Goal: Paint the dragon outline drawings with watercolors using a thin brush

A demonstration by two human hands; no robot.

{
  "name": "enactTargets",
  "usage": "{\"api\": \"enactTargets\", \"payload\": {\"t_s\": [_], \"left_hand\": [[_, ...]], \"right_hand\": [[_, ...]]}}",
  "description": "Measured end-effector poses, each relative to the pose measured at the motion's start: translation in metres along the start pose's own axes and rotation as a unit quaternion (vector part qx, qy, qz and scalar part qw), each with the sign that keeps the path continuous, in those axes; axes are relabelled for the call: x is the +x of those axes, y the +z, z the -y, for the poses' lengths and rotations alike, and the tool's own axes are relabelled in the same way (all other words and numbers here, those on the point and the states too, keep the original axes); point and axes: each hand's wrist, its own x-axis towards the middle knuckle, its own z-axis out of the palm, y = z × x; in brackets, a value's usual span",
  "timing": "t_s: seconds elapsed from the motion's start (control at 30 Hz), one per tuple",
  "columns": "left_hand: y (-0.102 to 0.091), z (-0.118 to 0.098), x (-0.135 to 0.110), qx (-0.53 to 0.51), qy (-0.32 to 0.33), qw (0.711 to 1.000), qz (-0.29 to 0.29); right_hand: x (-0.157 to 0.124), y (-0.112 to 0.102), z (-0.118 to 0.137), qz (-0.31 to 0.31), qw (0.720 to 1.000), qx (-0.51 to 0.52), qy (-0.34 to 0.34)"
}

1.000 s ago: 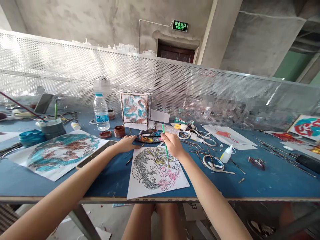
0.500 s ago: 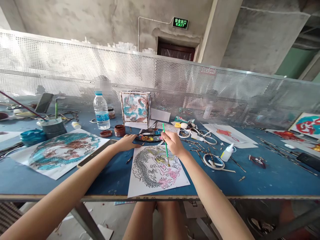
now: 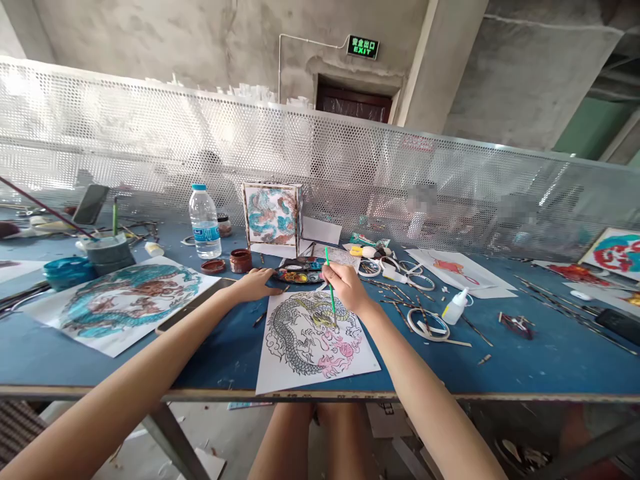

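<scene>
My right hand [image 3: 344, 285] is closed around a green paintbrush [image 3: 331, 293], held nearly upright. The brush tip is at the yellow-painted dragon head on a line-drawn dragon picture [image 3: 295, 333]. Grey, yellow and pink colour parts of this sheet. My left hand [image 3: 255, 285] lies palm down above the sheet's upper left corner, fingers stretched out. Its fingertips reach the left end of a dark paint palette [image 3: 300, 272] holding several colours; whether they press on it is hard to see. A dark flat tray-like thing [image 3: 175, 321] lies partly under my left forearm.
A water bottle [image 3: 204, 223], brown paint jar [image 3: 241, 261] and dragon-painted box [image 3: 273, 217] stand behind. Left are a blue-and-brown dragon painting [image 3: 130, 303], blue paint jar [image 3: 67, 272] and grey cup [image 3: 107, 253]. Right are twigs [image 3: 400, 300], a tape-like roll [image 3: 427, 323] and glue bottle [image 3: 455, 307].
The brush tip has shifted slightly up and left over the dragon's head. My left hand stays by the palette. The view has moved very slightly.
</scene>
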Motion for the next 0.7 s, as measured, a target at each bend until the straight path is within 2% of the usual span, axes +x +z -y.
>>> {"api": "enactTargets", "payload": {"t_s": [0.17,0.33,0.47,0.63,0.7], "left_hand": [[0.004,0.0041,0.0028,0.005,0.004,1.0,-0.004],[0.0051,0.0062,0.0042,-0.011,0.021,1.0,-0.005],[0.0035,0.0046,0.0031,-0.001,0.008,1.0,-0.003],[0.0042,0.0058,0.0037,-0.003,0.013,1.0,0.002],[0.0042,0.0059,0.0035,-0.005,0.009,1.0,0.002]], "right_hand": [[0.0004,-0.0004,0.0014,-0.017,1.0,-0.005,0.006],[-0.0001,0.0005,0.0036,0.04,0.999,0.01,0.013],[-0.0004,0.0002,0.0025,-0.032,0.999,-0.028,0.002],[-0.0011,0.0028,0.001,-0.005,0.999,-0.053,-0.002],[-0.0016,0.0033,0.0016,-0.028,0.999,-0.035,-0.004]]}}
